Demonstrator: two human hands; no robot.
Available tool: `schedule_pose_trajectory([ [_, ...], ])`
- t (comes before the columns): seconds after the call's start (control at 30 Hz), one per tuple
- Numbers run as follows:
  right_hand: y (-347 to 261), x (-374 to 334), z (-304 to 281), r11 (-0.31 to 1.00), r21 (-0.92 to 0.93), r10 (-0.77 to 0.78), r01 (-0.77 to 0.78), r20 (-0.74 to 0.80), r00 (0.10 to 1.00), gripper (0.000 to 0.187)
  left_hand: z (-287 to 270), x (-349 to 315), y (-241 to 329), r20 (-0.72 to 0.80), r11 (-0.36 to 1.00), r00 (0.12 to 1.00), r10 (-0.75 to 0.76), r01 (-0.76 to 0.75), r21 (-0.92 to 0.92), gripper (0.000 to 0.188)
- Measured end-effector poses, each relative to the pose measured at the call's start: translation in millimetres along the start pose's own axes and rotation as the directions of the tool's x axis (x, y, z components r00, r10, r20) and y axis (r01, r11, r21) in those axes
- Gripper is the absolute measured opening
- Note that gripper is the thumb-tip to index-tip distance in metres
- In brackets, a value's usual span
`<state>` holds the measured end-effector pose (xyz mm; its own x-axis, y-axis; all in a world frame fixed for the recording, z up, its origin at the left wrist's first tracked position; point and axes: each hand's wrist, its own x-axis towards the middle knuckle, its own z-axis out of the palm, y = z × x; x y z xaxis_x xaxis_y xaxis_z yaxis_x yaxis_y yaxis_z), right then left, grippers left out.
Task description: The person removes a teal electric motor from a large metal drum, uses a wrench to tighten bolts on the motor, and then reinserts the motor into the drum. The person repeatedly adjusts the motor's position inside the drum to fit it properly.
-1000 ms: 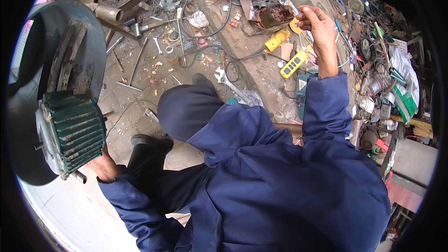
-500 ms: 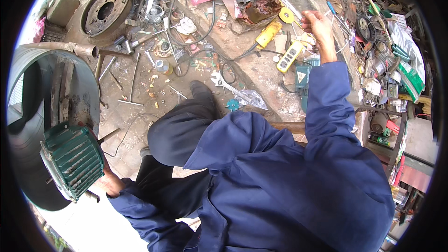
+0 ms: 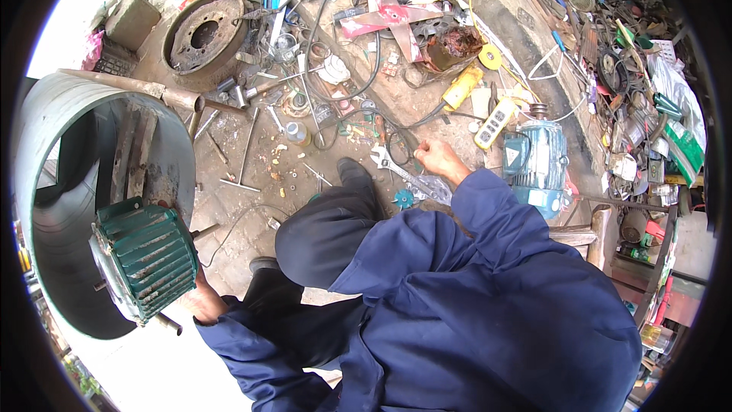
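Observation:
A green, ribbed electric motor is at the mouth of a large metal cylinder on the left. My left hand grips this motor from its right side, with most of the fingers hidden behind the casing. Over the floor in the middle is my right hand, its fingers curled together; whatever they may hold is too small to make out. Just below and left of it lies an adjustable wrench, near a small blue fan wheel. A blue-grey motor stands to the right.
A rusty wheel rim is at the far left. A red-and-white fan blade, a yellow power tool and a power strip lie farther off. Cables cross the floor, a T-handled rod lies near my foot, and clutter lines the right.
My right hand has come down and nearer from beside the yellow disc to beside the wrench, uncovering the blue-grey motor. The view has shifted; my left hand stays on the green motor.

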<state>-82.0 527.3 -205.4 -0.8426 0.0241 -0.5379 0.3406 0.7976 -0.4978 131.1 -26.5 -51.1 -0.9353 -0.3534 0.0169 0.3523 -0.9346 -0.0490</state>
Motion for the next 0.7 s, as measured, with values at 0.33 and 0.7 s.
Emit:
schedule_pose_trajectory([
  [0.33, 3, -10, 24, 0.995, -0.096, -0.025, 0.032, 0.072, 0.997, 0.038, -5, 4, 14, -0.008, 0.992, 0.998, 0.055, -0.054, 0.112, 0.070],
  [0.7, 19, -4, 36, 0.998, -0.056, 0.002, 0.004, 0.103, 0.995, 0.031, 3, 17, -1, -0.043, 0.971, 0.993, 0.110, -0.098, 0.216, 0.068],
])
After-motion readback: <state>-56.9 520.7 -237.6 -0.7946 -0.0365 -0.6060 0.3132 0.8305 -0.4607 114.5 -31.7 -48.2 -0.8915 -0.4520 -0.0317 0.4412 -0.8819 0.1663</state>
